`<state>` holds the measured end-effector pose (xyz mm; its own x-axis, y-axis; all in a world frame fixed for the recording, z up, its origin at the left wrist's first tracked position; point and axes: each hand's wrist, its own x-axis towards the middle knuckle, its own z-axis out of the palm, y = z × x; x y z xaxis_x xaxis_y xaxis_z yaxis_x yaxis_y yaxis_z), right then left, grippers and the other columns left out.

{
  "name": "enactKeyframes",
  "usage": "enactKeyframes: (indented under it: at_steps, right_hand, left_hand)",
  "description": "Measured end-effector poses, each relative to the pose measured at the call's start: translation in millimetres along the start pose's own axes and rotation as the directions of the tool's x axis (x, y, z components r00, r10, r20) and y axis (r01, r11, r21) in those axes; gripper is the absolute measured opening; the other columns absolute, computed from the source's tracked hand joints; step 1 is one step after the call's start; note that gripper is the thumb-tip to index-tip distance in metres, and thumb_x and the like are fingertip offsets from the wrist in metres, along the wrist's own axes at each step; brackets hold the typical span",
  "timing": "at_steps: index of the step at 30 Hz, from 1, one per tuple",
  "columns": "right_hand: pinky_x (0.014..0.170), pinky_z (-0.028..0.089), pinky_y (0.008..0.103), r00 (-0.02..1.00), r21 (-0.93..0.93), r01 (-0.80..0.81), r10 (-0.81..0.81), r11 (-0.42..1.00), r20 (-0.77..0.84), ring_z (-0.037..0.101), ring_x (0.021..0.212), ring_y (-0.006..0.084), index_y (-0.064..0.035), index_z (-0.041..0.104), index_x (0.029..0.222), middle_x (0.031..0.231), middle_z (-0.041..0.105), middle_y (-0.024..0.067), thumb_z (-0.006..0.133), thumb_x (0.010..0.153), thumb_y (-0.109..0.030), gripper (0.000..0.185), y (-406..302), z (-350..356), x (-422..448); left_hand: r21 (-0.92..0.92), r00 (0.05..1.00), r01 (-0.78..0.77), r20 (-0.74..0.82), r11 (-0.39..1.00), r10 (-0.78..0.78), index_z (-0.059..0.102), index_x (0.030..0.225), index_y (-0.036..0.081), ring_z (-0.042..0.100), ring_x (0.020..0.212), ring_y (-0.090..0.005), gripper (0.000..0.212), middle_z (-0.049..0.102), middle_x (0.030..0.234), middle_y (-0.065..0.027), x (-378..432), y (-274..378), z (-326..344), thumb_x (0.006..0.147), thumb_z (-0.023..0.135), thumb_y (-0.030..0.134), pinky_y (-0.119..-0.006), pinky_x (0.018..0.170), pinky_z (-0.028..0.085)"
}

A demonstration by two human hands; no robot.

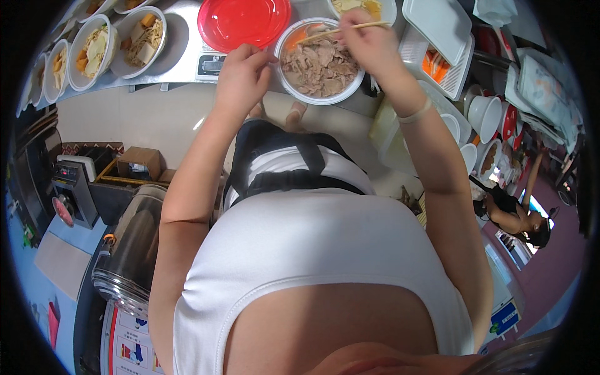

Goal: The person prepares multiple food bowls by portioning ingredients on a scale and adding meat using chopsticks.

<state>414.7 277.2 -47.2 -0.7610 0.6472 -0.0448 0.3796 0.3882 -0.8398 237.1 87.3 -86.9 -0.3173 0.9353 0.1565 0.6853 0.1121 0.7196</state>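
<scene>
My right hand (368,44), somewhat blurred, holds a pair of light wooden chopsticks (323,35) whose tips reach into a round white tub (320,100). Sliced cooked meat (323,65) fills most of that tub, with some orange colour at its upper left. At the tub's left rim is my left hand (246,75), its fingers loosely curled; whether they touch the rim cannot be told. Just above the left hand lies a red plastic plate or lid (246,21) over a digital scale (210,66). Another bowl of food (389,14) stands partly behind my right hand.
Several white bowls with noodles and tofu (140,44) line the steel counter (180,61) at upper left. A white basket (457,86) with orange sticks stands right of my right hand, near stacked tubs (485,117). Another person (511,211) is at the far right. A steel drum (133,234) stands lower left.
</scene>
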Motion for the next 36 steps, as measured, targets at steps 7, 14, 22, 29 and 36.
enactKeyframes:
  at_steps: [7,14,22,29,36]
  right_hand:
    - [0.062,0.048,0.0416,0.986,-0.265,0.061,-0.099,0.962,-0.134,0.061,0.066,0.0288,-0.0041,0.058,0.089,0.073,0.06,0.0167,0.057,0.089,-0.021,0.017,-14,-20,3]
    - [0.068,0.05,0.0227,0.996,-0.149,-0.027,0.015,0.988,-0.086,0.062,0.075,0.0091,-0.001,0.058,0.095,0.081,0.066,0.0057,0.053,0.094,-0.013,0.013,3,-23,-5]
    - [0.072,0.051,0.0233,0.988,0.145,-0.146,0.152,0.979,-0.029,0.062,0.078,0.0096,0.0,0.055,0.097,0.083,0.065,0.0059,0.052,0.096,-0.013,0.014,-5,-3,-14]
    - [0.076,0.05,0.0238,0.976,0.275,-0.153,0.188,0.949,-0.105,0.063,0.083,0.0106,0.0005,0.054,0.101,0.086,0.065,0.0067,0.05,0.097,-0.013,0.014,4,-11,-20]
    - [0.07,0.051,0.0251,0.984,0.213,-0.069,0.102,0.975,-0.149,0.064,0.078,0.0108,-0.0033,0.056,0.097,0.083,0.066,0.0065,0.052,0.095,-0.017,0.014,-8,-3,-26]
  left_hand:
    - [-0.027,1.0,-0.008,-0.007,1.0,0.008,0.069,0.092,0.005,0.057,0.073,-0.0239,0.019,0.054,0.082,-0.009,-1,-1,-1,0.077,0.058,0.001,-0.033,0.067,0.047]
    - [-0.046,1.0,0.009,0.028,0.999,-0.008,0.069,0.091,0.004,0.056,0.07,-0.0224,0.02,0.054,0.082,-0.0088,-4,-2,-5,0.077,0.056,-0.001,-0.031,0.064,0.047]
    - [-0.067,0.996,0.033,0.083,0.997,-0.028,0.068,0.091,0.003,0.056,0.073,-0.0231,0.02,0.054,0.082,-0.0092,-10,2,-5,0.077,0.055,-0.002,-0.032,0.063,0.047]
    - [-0.103,0.997,0.023,0.074,0.994,-0.015,0.068,0.091,0.002,0.055,0.074,-0.0238,0.021,0.054,0.081,-0.0097,-12,4,-6,0.076,0.055,-0.003,-0.032,0.064,0.047]
    - [-0.112,0.998,-0.012,0.052,0.994,0.018,0.068,0.091,0.003,0.055,0.073,-0.0238,0.022,0.054,0.08,-0.0096,-10,5,-3,0.075,0.056,-0.004,-0.032,0.065,0.046]
